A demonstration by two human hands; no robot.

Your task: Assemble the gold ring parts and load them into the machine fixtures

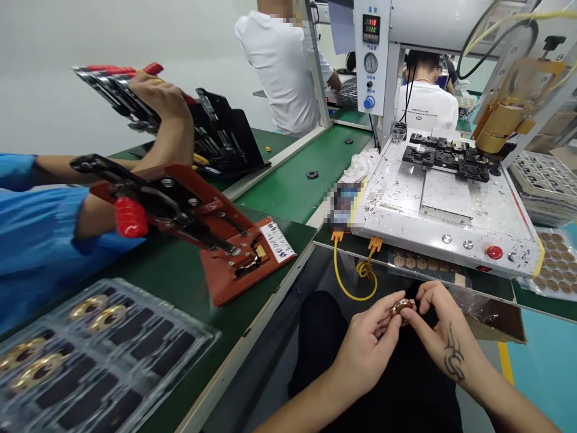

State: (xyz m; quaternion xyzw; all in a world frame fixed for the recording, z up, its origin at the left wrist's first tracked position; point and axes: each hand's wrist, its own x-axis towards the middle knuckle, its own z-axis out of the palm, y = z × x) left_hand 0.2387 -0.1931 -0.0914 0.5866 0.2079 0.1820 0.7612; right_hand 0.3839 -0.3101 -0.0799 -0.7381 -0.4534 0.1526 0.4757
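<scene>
Low over my lap, a small shiny gold watch case [402, 307] is pinched between the fingers of both hands. My left hand [367, 343] grips it from the left, thumb in front. From the right, my right hand [444, 331] presses its thumb on the case's edge, with the forefinger curled behind. Fingers cover part of the case, so its far side is hidden. Ahead of my hands stands a white press machine [406, 228] with black fixtures [446, 157] on its bed.
On the left bench are a clear tray [180, 328] with several gold cases and a red-brown toggle clamp fixture [216, 276]. A co-worker's hand [164, 96] rests on red-handled clamps. A yellow cable [349, 294] hangs before the press. Round brown discs [559, 261] lie right.
</scene>
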